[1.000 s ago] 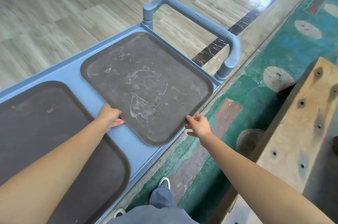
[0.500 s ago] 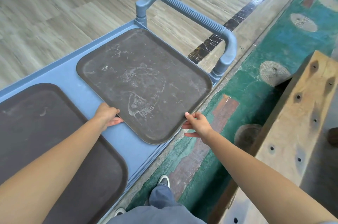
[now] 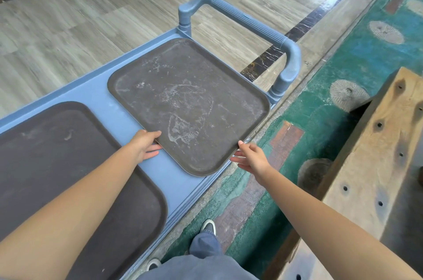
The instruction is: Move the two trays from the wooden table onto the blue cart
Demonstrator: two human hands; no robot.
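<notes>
Counting as I go: two brown trays on the blue cart [image 3: 96, 87], the scuffed tray [image 3: 187, 106] by the handle and the darker tray [image 3: 57, 165] nearer me. One cart, one ribbed handle [image 3: 249, 21] on its end. Two hands of mine out front, my left hand [image 3: 145, 146] and my right hand [image 3: 253, 159], each at the scuffed tray's near edge. One wooden counter [image 3: 377, 165] on my right. Two shoes below, one shoe [image 3: 208, 227] ahead, the other shoe [image 3: 153, 264] half hidden.
</notes>
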